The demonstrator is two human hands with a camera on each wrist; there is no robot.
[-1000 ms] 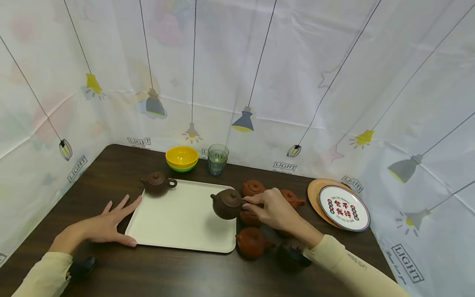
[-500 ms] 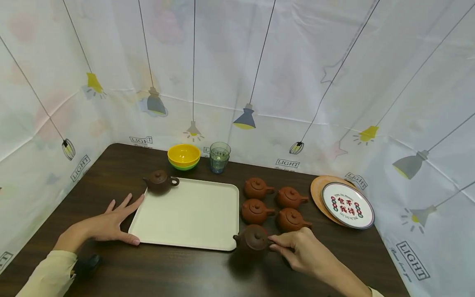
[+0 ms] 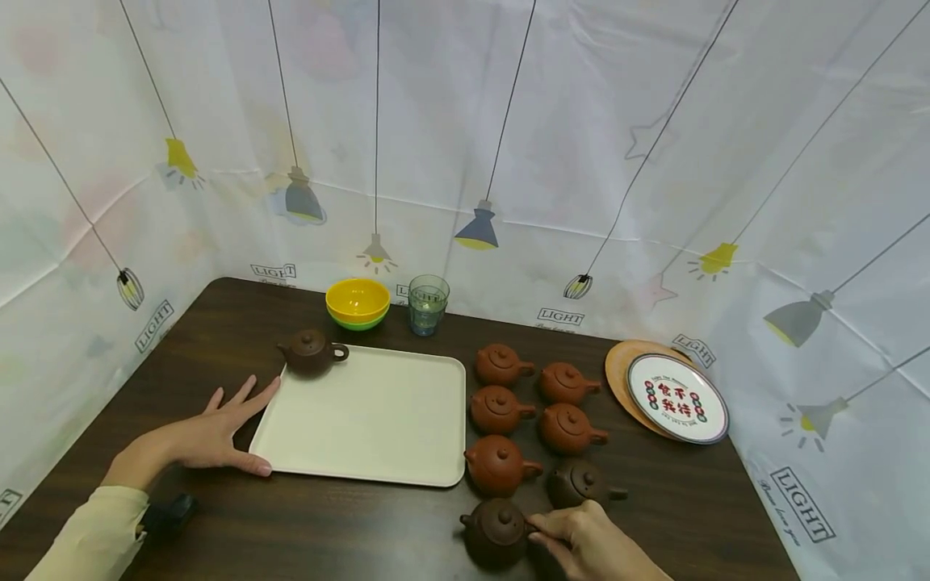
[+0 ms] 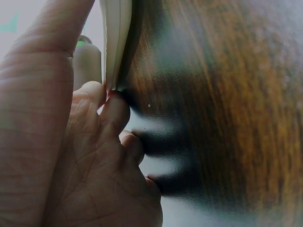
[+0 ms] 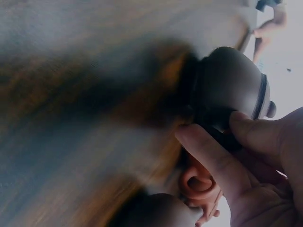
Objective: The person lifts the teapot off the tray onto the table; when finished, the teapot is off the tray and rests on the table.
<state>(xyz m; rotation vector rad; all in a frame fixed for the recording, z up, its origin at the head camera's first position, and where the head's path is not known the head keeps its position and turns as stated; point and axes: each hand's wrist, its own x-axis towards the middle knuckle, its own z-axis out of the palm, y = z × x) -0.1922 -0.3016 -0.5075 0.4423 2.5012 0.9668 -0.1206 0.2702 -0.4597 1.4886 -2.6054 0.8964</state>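
Observation:
My right hand (image 3: 592,542) pinches the handle of a dark brown teapot (image 3: 496,532) between thumb and fingers, at the near end of a group of teapots. In the right wrist view the same dark teapot (image 5: 232,85) shows its rounded body and lid. My left hand (image 3: 207,436) lies with fingers spread, fingertips touching the left edge of a cream tray (image 3: 363,420). The left wrist view shows the left hand (image 4: 94,156) from the palm side, beside the tray edge (image 4: 117,42). Another dark brown teapot (image 3: 310,353) stands at the tray's far left corner.
Several reddish teapots (image 3: 501,466) stand in two columns right of the tray, with one more dark teapot (image 3: 580,482) nearest the right hand. Yellow and green bowls (image 3: 358,303) and a glass (image 3: 427,305) stand behind. A white plate (image 3: 677,399) overlaps a round wooden board (image 3: 617,375).
My right hand has carried the dark teapot from above the tray's right side toward the near edge, in front of the reddish teapots. The left hand has stayed at the tray.

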